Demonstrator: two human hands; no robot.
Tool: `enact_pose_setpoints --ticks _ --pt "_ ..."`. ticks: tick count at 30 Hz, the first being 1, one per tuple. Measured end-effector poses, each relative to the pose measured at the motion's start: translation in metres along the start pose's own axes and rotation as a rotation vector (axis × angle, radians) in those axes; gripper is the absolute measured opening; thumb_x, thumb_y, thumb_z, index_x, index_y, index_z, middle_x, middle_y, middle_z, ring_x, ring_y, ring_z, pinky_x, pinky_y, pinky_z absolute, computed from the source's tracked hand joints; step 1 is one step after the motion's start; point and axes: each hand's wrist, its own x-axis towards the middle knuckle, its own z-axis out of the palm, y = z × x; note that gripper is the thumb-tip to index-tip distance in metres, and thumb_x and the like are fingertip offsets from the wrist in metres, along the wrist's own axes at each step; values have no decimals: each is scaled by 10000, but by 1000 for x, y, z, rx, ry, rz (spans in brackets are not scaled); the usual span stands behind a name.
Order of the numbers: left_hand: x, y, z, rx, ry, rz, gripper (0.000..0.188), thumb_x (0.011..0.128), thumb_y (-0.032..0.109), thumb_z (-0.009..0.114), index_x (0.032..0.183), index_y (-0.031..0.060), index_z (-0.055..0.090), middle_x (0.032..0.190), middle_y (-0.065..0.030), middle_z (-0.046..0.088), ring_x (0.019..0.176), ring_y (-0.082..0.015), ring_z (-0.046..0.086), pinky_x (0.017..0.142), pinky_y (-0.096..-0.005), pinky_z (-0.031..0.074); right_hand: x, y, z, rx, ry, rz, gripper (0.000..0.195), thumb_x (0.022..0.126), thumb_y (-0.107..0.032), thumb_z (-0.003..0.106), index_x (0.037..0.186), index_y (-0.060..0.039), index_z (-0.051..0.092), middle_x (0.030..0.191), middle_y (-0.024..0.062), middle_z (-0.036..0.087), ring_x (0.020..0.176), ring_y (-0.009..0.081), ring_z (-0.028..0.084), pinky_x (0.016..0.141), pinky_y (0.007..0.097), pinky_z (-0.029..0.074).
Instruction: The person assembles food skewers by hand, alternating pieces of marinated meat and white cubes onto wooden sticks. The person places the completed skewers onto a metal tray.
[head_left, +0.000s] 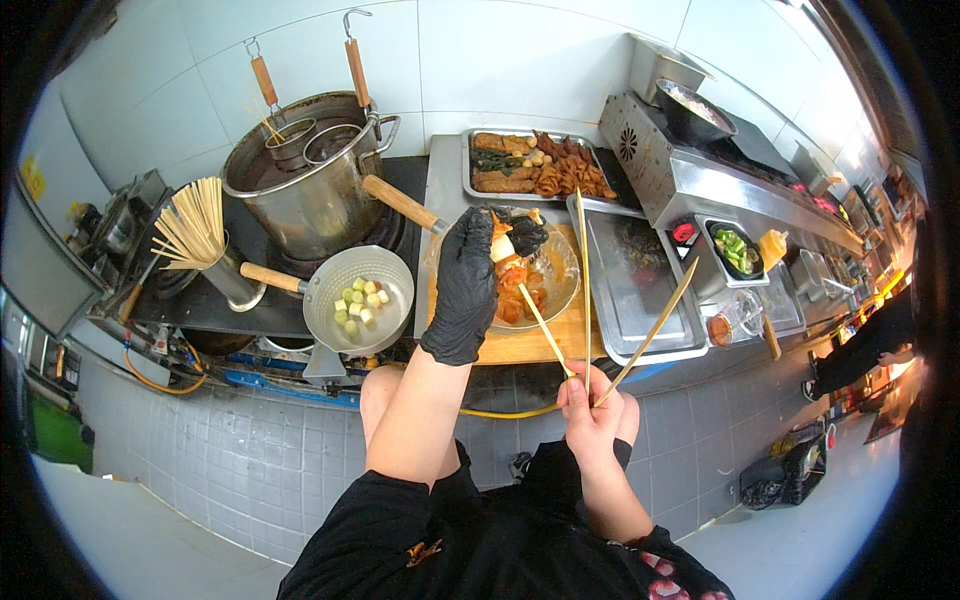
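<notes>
My left hand (466, 281), in a black glove, is raised over a saucepan (571, 289) of red-marinated meat pieces (517, 309). Its fingers grip food at the top of a bamboo skewer (546, 328), which carries marinated meat (511, 271) and a white leek piece (502, 248). My right hand (589, 412) is bare and holds this skewer near its lower end. Two more bamboo skewers (651, 328) fan out from the same hand, without food on them. Left of the glove, a dimpled metal saucepan (319, 330) holds several cut leek pieces (358, 305).
A large stockpot (315, 217) of dark liquid stands back left. A metal cup (238, 281) holds many bamboo skewers (191, 225). Behind are a tray of cooked food (536, 166) and a grill (701, 180); a flat metal tray (637, 300) lies right. A person (862, 341) stands far right.
</notes>
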Motion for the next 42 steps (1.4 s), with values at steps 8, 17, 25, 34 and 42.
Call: enact_pose_setpoints --ticks 8,17,25,34,42 --pt "1 -6 -6 92 -7 -42 275 994 262 499 1093 19 583 1010 -103 649 914 -197 650 823 -323 539 3 8 7 114 31 19 192 952 -26 491 1090 3 620 691 12 564 617 79 509 598 211 407" --pt "-3 4 10 -181 -70 -258 385 1002 314 440 1274 57 530 1172 -72 614 1049 -184 610 898 -322 492 8 6 2 193 -83 146 283 1005 -133 454 1236 -4 552 667 -18 486 550 44 363 498 177 274" --pt "2 -9 10 -187 -3 -124 365 1006 326 467 1213 38 553 1066 -83 634 936 -160 627 791 -277 518 -1 21 16 197 -48 74 279 982 -58 479 1249 -11 545 658 -35 469 553 47 395 499 186 308" --pt "-9 3 23 134 186 -98 253 987 361 502 992 120 580 771 7 564 529 -71 483 427 -207 351 -20 21 49 130 -48 78 296 984 -84 497 1271 -28 542 696 -48 473 562 28 400 503 170 327" --pt "-1 -6 11 254 150 35 261 992 323 509 1043 83 599 866 -5 611 726 -84 588 586 -217 492 -19 22 60 140 -19 93 294 970 -65 507 1256 -25 559 685 -50 487 530 23 400 473 176 328"
